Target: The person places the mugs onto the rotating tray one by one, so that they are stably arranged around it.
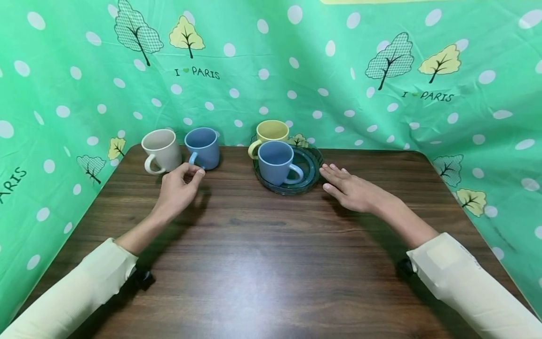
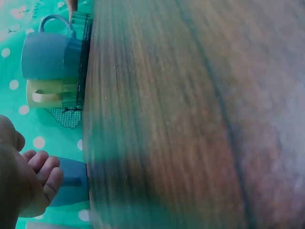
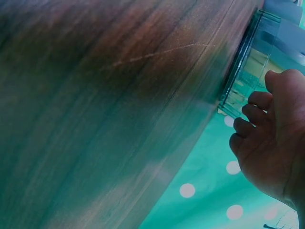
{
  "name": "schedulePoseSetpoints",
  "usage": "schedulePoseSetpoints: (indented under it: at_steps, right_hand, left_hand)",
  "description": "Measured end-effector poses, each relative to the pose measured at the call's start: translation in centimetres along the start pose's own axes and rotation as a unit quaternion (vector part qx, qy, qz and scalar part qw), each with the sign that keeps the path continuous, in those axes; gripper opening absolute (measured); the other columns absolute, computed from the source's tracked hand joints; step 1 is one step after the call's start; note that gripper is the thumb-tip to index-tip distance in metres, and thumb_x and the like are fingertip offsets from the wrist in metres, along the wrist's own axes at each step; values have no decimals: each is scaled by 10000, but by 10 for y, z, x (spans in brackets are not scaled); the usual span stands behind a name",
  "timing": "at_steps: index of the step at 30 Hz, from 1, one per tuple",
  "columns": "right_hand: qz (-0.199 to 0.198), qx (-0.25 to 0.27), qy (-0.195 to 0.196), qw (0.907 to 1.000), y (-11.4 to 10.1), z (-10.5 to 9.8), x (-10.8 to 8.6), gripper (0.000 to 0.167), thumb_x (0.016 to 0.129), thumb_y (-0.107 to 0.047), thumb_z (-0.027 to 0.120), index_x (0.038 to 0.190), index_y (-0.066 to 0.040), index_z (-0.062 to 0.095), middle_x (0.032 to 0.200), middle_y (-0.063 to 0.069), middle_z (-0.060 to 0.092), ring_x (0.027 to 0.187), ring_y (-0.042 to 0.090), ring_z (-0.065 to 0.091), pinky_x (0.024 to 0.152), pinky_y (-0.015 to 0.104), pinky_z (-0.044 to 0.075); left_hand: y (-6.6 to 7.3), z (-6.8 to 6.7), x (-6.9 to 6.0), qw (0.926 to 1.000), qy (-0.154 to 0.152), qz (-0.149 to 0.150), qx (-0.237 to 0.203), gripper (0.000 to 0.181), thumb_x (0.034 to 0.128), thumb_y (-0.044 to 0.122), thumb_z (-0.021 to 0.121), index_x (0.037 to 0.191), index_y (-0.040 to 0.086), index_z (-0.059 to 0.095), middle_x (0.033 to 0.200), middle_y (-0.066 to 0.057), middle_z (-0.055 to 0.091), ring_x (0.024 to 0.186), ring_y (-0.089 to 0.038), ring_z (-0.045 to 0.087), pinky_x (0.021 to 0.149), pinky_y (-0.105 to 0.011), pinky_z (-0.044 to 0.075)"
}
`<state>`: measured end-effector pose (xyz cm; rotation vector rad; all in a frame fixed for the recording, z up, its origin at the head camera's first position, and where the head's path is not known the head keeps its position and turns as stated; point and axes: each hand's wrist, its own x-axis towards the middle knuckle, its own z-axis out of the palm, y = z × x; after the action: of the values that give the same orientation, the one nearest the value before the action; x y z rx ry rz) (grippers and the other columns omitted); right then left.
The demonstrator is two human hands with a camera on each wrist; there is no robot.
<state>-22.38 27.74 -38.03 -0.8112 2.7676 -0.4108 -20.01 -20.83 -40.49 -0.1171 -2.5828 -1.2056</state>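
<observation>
In the head view my left hand (image 1: pixel 179 186), its fingers loosely bent, hovers in front of a blue mug (image 1: pixel 204 148) with its thumb and forefinger by the handle. The left wrist view shows this hand (image 2: pixel 33 183) partly hiding the mug (image 2: pixel 76 183); no grip on it is visible. A grey-white mug (image 1: pixel 165 150) stands just left. My right hand (image 1: pixel 353 188) has its fingers extended at the right rim of a clear glass dish (image 1: pixel 313 176); I cannot tell whether they touch. In the dish stand a second blue mug (image 1: pixel 273 165) and a yellow mug (image 1: pixel 272 129) behind it.
A dark wooden table (image 1: pixel 262 249) carries everything, its far edge close behind the mugs. A green dotted cloth (image 1: pixel 262 52) hangs behind and along both sides.
</observation>
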Motion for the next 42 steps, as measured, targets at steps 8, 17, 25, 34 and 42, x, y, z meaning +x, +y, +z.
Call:
schedulePoseSetpoints:
  at_steps: [8, 17, 25, 34, 42]
  right_hand:
    - [-29, -17, 42, 10000, 0, 2, -4, 660, 1246, -385, 410, 1779, -20, 272, 1865, 259, 218, 1753, 479, 168, 1418, 696, 188]
    - [19, -101, 45, 9999, -2, 4, -4, 649, 1248, -380, 399, 1781, -33, 270, 1864, 243, 233, 1757, 461, 173, 1428, 680, 181]
    - [-3, -109, 38, 9999, -4, 2, -7, 639, 1250, -371, 400, 1777, -30, 281, 1865, 230, 242, 1760, 452, 174, 1428, 678, 186]
    - [73, -71, -45, 9999, -7, 2, -7, 628, 1251, -384, 384, 1785, -68, 282, 1875, 191, 232, 1768, 435, 152, 1429, 682, 170]
    - [34, -83, -36, 10000, -7, 4, -9, 623, 1251, -390, 387, 1790, -94, 286, 1877, 176, 240, 1769, 433, 147, 1428, 683, 174]
  left_hand:
    - [-6, -2, 4, 9975, 379, -491, -347, 306, 1133, 335, 687, 1133, 46, 788, 1056, -184, 847, 811, 20, 680, 756, -139, 498]
    - [-12, -4, 9, 9886, 298, -843, -1211, 338, 1143, 313, 687, 1202, -16, 739, 1128, -210, 832, 855, -67, 760, 712, -138, 593]
    - [-15, -2, 14, 9717, 427, -925, -2132, 226, 1137, 246, 689, 1156, 22, 713, 894, 81, 776, 799, -38, 749, 681, -162, 614]
    - [-19, -2, 18, 9542, 716, -1142, -2669, 153, 1121, 181, 688, 1141, 31, 712, 858, 90, 748, 757, -46, 731, 667, -188, 624]
    - [-20, -1, 21, 9484, 668, -1283, -2823, 81, 1118, 178, 704, 1123, 98, 690, 891, 73, 736, 729, -52, 722, 630, -199, 633]
